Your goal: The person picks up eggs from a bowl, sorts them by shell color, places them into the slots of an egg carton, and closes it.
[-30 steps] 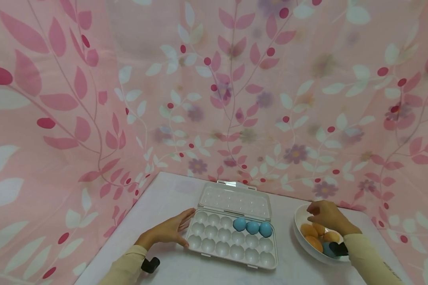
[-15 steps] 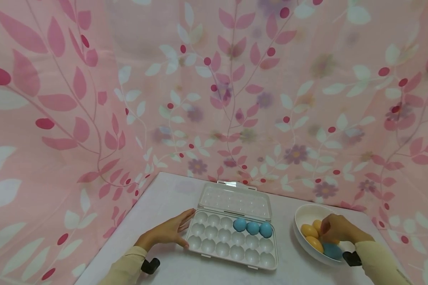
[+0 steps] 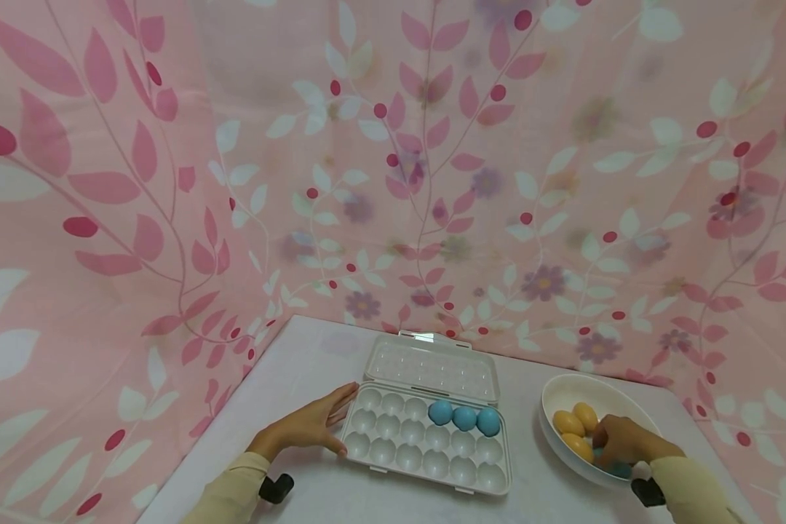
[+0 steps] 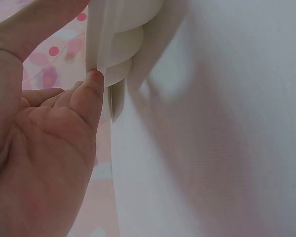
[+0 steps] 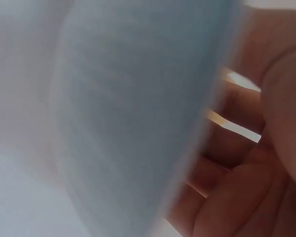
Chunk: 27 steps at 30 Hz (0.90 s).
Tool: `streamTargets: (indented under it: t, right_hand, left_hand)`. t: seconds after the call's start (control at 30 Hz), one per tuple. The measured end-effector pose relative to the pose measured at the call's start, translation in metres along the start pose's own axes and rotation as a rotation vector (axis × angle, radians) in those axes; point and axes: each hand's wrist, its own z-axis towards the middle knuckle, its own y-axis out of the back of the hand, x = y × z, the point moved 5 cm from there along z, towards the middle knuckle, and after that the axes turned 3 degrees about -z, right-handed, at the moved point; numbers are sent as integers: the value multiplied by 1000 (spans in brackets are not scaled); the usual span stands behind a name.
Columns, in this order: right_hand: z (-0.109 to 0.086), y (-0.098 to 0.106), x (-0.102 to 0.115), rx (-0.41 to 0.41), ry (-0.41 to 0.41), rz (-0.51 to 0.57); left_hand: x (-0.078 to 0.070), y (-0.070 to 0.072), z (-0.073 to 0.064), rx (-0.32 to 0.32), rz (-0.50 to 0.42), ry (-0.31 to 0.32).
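A pale egg box (image 3: 426, 440) lies on the table with its clear-looking lid (image 3: 432, 367) folded back. Three blue eggs (image 3: 464, 418) fill the right end of its back row. Along the box's left edge, my left hand (image 3: 311, 424) rests with straight, spread fingers, its thumb at the front corner; the left wrist view shows a fingertip against the rim (image 4: 101, 59). Inside the white bowl (image 3: 557, 455), my right hand (image 3: 629, 440) grips a blue egg (image 5: 133, 118) with curled fingers. Several yellow-orange eggs (image 3: 577, 447) lie left of that hand.
The white table (image 3: 314, 364) carries the box in the middle and the bowl at the right. Pink floral fabric (image 3: 393, 182) rises behind the table and along both sides. A black wrist camera (image 3: 276, 487) sits on the left sleeve.
My right hand has moved down and in from above the bowl to the blue egg and closed its fingers round it. The left hand and the egg box stay put.
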Motion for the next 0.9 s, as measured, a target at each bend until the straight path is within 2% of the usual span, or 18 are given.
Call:
streamTargets:
  t: [0.2,0.37,0.43,0.73,0.9]
  right_hand:
    - [-1,-2,-1,-26,28,-19]
    - [0,3,-1,-38,16,-22]
    - [0,6,0,-50,35,-25]
    - [-9,27,30,-146,170,-54]
    - [-17,38,50,-246,302,-99]
  left_hand:
    - [0,0,-1,5,12,3]
    - [0,0,-1,5,13,6]
    - [0,-1,-1,3,10,5]
    - [-2,-1,-1,2,14,4]
    - [-1,-1,0,5,12,-2]
